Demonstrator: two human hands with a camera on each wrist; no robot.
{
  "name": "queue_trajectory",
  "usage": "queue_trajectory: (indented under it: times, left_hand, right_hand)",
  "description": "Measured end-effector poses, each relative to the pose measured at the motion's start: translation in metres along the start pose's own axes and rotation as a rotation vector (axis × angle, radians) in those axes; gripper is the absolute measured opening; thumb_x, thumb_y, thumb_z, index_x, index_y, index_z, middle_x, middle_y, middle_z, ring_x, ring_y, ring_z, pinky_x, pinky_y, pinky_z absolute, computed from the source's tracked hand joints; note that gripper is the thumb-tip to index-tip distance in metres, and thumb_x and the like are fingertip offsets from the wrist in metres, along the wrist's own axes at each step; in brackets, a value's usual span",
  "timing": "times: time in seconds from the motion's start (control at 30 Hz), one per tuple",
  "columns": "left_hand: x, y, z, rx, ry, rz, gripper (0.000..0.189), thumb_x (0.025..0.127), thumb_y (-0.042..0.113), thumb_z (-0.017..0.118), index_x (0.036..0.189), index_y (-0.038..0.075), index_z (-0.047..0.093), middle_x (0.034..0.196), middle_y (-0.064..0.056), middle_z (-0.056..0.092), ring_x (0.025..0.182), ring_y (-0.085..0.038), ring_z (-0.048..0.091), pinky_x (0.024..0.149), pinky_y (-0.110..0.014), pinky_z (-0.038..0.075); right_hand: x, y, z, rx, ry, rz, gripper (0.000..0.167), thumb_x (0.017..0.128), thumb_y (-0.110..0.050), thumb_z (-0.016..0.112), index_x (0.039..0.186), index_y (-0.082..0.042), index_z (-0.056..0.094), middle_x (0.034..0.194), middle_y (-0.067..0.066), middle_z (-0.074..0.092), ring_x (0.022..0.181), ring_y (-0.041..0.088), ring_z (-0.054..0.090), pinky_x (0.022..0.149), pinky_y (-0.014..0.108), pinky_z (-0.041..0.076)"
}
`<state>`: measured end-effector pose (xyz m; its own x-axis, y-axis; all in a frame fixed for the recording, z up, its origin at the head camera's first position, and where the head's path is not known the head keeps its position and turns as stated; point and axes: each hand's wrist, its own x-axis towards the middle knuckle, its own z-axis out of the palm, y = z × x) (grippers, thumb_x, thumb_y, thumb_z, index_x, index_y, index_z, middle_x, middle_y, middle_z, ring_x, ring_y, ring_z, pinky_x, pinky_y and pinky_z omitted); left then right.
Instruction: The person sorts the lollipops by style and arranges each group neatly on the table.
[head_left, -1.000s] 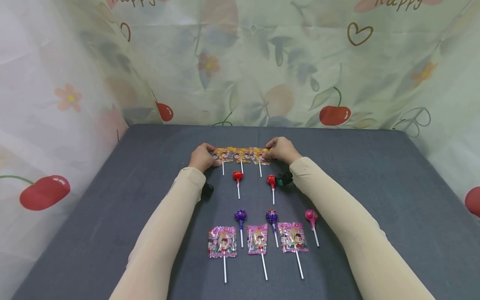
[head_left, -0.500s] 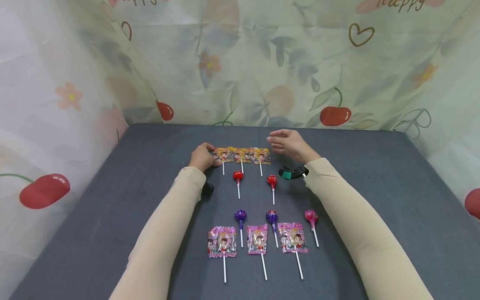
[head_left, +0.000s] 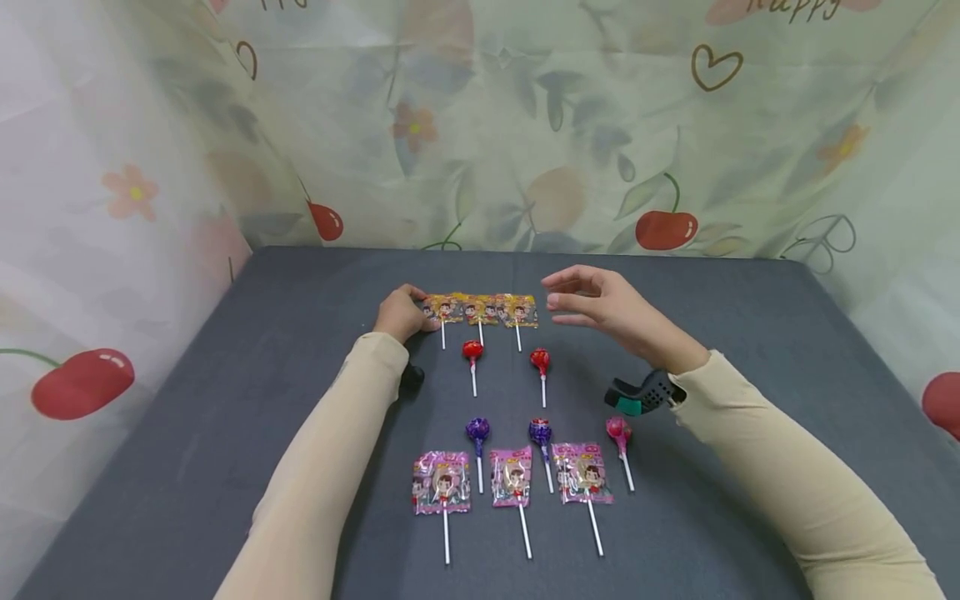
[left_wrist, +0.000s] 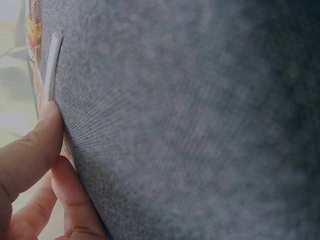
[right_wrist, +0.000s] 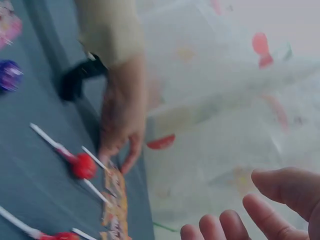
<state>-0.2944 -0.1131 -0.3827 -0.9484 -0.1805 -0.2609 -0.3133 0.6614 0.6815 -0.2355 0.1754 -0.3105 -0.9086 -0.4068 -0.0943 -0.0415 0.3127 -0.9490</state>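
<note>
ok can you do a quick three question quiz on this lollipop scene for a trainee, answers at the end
1. How many flat pink-wrapped lollipops lie in the row nearest the person?
2. Look at the right hand. True or false: it is holding a lollipop.
3. Fill in: the ____ touches one end of the row of orange-wrapped lollipops.

Key
1. Three
2. False
3. Left hand
</note>
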Motion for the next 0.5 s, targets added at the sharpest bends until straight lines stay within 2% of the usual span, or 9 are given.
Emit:
queue_trajectory:
  times: [0.2,0.5]
  left_hand:
    - [0.000,0.000,0.001,-0.002,0.008,-0.001,0.058,0.081,0.010,0.079,0.132,0.006,0.052,0.140,-0.019,0.049,0.122,-0.031,0.046,0.105,-0.043,0.037]
    - [0.003,0.000,0.002,0.008,0.007,-0.005,0.058,0.080,0.011,0.079,0.132,0.007,0.052,0.141,-0.018,0.048,0.124,-0.031,0.045,0.106,-0.044,0.037]
  right_hand:
    - [-0.038,0.009,0.011,-0.100,-0.022,-0.008,0.041,0.093,-0.024,0.066,0.128,-0.005,0.055,0.130,0.013,0.057,0.113,0.022,0.061,0.093,0.038,0.051]
    - [-0.082,0.038,0.030,-0.238,-0.054,-0.054,0.040,0.089,-0.023,0.071,0.124,-0.007,0.059,0.126,0.016,0.060,0.117,0.031,0.058,0.094,0.044,0.050]
